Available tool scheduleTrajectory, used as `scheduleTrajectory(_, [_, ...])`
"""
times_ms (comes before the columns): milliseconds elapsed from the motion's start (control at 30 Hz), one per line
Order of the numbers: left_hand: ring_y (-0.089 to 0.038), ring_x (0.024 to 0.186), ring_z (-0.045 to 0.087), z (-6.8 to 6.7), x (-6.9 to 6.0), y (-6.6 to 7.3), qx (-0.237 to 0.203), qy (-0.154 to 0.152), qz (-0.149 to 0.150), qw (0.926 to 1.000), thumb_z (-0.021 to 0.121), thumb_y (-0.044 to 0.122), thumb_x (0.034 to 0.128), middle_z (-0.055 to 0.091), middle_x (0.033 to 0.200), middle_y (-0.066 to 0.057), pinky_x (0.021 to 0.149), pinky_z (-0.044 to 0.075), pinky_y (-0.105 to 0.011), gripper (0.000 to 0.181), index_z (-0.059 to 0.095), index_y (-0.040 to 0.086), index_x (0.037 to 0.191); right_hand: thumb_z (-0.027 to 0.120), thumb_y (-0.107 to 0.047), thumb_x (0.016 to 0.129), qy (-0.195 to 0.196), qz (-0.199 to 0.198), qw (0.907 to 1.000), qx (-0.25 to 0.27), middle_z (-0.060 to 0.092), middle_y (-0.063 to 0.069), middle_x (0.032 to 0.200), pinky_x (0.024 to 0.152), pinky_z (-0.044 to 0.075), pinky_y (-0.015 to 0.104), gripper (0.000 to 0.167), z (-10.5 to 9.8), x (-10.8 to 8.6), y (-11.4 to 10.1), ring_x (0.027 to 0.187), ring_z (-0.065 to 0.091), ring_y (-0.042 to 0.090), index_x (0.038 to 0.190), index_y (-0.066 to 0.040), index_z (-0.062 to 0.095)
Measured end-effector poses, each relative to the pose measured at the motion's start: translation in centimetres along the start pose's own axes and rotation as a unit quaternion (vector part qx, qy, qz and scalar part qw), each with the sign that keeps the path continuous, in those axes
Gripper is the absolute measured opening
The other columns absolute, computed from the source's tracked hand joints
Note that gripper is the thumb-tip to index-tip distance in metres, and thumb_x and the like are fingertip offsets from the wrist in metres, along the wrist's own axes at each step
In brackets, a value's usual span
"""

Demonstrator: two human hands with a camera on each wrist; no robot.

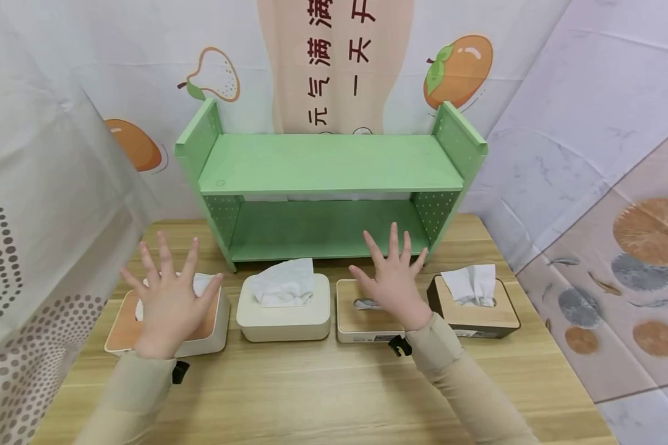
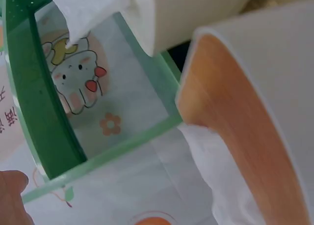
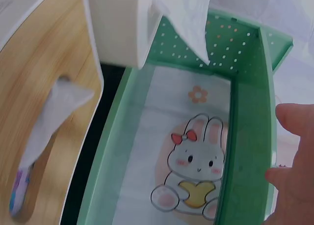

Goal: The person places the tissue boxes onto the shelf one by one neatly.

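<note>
My left hand (image 1: 169,307) is spread, fingers straight, above a white tissue box with an orange-brown wood lid (image 1: 124,324). Its palm and wrist hide part of that box. The right hand (image 1: 396,285), also spread, hovers over a white tissue box with a light wood lid (image 1: 349,314), covering its right side. Neither hand holds anything. Between them stands an all-cream tissue box (image 1: 284,324) with a tissue sticking up. At the far right is a black tissue box with a wood lid (image 1: 495,314), a tissue rising from its slot.
Behind the boxes a green two-tier shelf (image 1: 334,164) stands on the wooden table (image 1: 312,395). In the right wrist view, a rabbit picture (image 3: 196,161) shows through the shelf frame. Printed cloth (image 1: 89,62) hangs behind and at both sides.
</note>
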State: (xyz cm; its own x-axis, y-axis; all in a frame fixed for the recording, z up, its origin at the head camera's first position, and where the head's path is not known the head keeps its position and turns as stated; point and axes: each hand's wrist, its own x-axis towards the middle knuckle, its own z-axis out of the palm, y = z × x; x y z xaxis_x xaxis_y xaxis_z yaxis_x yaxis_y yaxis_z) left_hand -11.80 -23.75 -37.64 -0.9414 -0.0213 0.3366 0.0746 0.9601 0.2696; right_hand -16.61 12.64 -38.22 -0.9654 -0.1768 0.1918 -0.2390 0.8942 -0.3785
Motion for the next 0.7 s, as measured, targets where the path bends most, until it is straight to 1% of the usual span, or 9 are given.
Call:
scheduleTrajectory(133, [-0.044, 0.138, -0.024, -0.4, -0.7, -1.4, 0.016, -0.003, -0.014, 0.9998, 0.044, 0.055, 0.0933, -0.020, 0.155, -0.018, 0.098, -0.021, -0.072, 0.075, 0.019, 0.016, 0.152, 0.047, -0.059, 0.091, -0.003, -0.013, 0.9999, -0.001, -0.011, 0.019, 0.158, 0.101, -0.010, 0.074, 0.072, 0.6, 0.3, -1.4, 0.142, -0.008, 0.047, 0.152, -0.030, 0.021])
scheduleTrajectory(333, [-0.045, 0.138, -0.023, -0.9, -2.1, -3.7, 0.020, -0.006, -0.026, 0.9994, 0.041, 0.055, 0.0940, -0.017, 0.154, -0.022, 0.096, -0.022, -0.073, 0.075, 0.019, 0.013, 0.152, 0.046, -0.062, 0.091, -0.017, -0.031, 0.9993, -0.012, -0.012, 0.017, 0.158, 0.103, -0.011, 0.072, 0.073, 1.5, 0.8, -3.8, 0.143, -0.008, 0.044, 0.152, -0.033, 0.018])
scheduleTrajectory(533, [-0.045, 0.137, -0.025, -1.1, -3.7, -6.3, 0.038, -0.017, -0.046, 0.9981, 0.043, 0.056, 0.0932, -0.019, 0.153, -0.021, 0.096, -0.024, -0.072, 0.077, 0.018, 0.013, 0.152, 0.046, -0.061, 0.091, -0.027, -0.058, 0.9978, -0.018, -0.011, 0.016, 0.159, 0.104, -0.006, 0.073, 0.072, 2.6, 1.0, -6.2, 0.144, -0.006, 0.043, 0.151, -0.033, 0.019])
scheduleTrajectory(700, [-0.047, 0.136, -0.026, -1.2, -5.0, -8.4, 0.047, -0.034, -0.066, 0.9961, 0.042, 0.057, 0.0931, -0.022, 0.151, -0.025, 0.094, -0.024, -0.073, 0.080, 0.012, 0.013, 0.153, 0.046, -0.061, 0.091, -0.041, -0.086, 0.9953, -0.016, -0.010, 0.016, 0.159, 0.104, -0.004, 0.073, 0.071, 4.0, 0.9, -8.0, 0.144, -0.004, 0.043, 0.151, -0.033, 0.020])
